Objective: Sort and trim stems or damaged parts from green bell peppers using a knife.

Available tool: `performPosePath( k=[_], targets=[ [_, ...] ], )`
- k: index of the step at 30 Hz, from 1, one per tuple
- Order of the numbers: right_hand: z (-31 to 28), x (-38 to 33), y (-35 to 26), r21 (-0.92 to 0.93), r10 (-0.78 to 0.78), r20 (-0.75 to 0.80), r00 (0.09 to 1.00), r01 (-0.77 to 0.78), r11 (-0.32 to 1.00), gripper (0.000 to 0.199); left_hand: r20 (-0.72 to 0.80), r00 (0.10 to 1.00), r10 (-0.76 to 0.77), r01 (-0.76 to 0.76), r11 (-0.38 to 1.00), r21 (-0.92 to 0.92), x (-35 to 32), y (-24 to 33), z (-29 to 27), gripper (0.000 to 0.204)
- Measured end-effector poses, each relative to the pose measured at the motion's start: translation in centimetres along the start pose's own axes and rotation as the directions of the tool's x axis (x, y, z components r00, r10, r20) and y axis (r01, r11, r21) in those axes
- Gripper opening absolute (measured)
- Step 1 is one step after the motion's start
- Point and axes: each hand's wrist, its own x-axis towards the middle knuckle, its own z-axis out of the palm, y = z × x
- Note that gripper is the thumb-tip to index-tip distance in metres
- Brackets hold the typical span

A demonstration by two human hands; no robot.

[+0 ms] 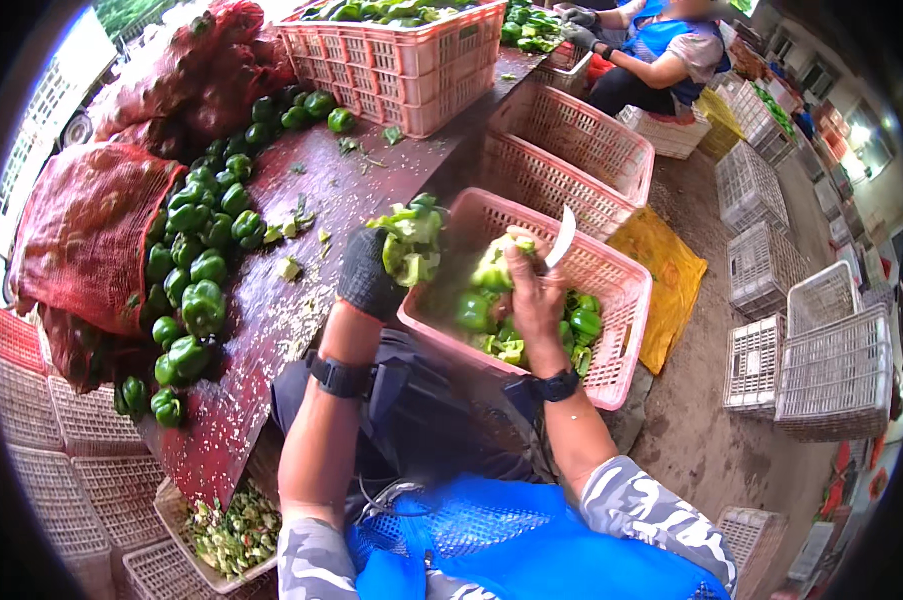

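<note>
My left hand (369,278), in a dark grey knitted glove, is closed on a cut-open piece of green bell pepper (411,245), its pale inside showing. My bare right hand (538,312) grips a knife, its curved blade (563,238) sticking up past the fingers. Against the same hand's fingers is another pale green pepper piece (492,268), slightly blurred. Both hands are by a pink plastic crate (619,378), the right one above it. Inside the crate lie green peppers (584,322) and cut pieces, partly hidden by my right hand.
Whole green peppers (203,305) spill from red mesh sacks (96,235) across a dark red table (271,265) strewn with seeds. A full crate (396,70) stands at its far end. Beyond my crate are another crate (581,135) and a co-worker (661,60). Scraps fill a low bin (233,530).
</note>
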Motion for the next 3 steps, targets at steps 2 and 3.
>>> performPosePath(
  k=[2, 3],
  targets=[
    [-2.2, 1.3, -0.2, -0.317, -0.124, 0.119, 0.985, 0.156, 0.935, 0.039, 0.137, 0.991, 0.01, -0.03, 0.989, 0.148, 0.0, -0.4, -1.4, 0.029],
    [-3.7, 2.2, -0.6, -0.587, -0.285, 0.237, 0.929, 0.371, 0.72, 0.053, 0.137, 0.991, 0.006, -0.027, 0.989, 0.147, -0.2, -0.6, -1.3, 0.029]
  ],
)
